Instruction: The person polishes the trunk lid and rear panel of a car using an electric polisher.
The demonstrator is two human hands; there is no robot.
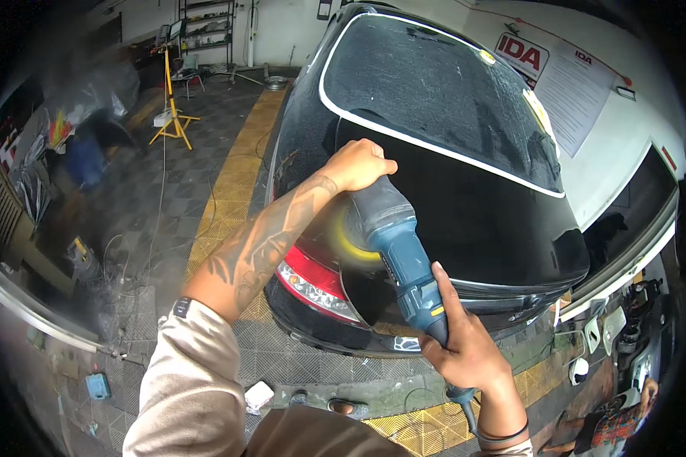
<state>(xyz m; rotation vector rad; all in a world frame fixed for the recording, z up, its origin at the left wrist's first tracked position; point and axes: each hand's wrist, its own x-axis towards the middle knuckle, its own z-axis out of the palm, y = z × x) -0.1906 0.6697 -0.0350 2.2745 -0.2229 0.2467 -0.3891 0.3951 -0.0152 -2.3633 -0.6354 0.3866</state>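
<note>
My left hand [361, 164] grips the front end of a blue and black rotary polisher [403, 245]. Around the polisher's rear handle, near its power cord [469, 414], my right hand [473, 347] is closed. The tool's yellow pad [347, 243] looks blurred and lies against the rear corner of a black car [463, 211], just above the red and clear tail light [319, 283]. Part of the pad is hidden behind the polisher's head. White masking tape [440, 149] frames the dusty rear window [417, 85].
On the left a yellow tripod stand [172, 108] rises from the tiled floor [206, 171]. A white item [258, 395] and a blue one [97, 387] lie on the floor. A person in a plaid garment [614, 425] is at the lower right. Cables cross the floor.
</note>
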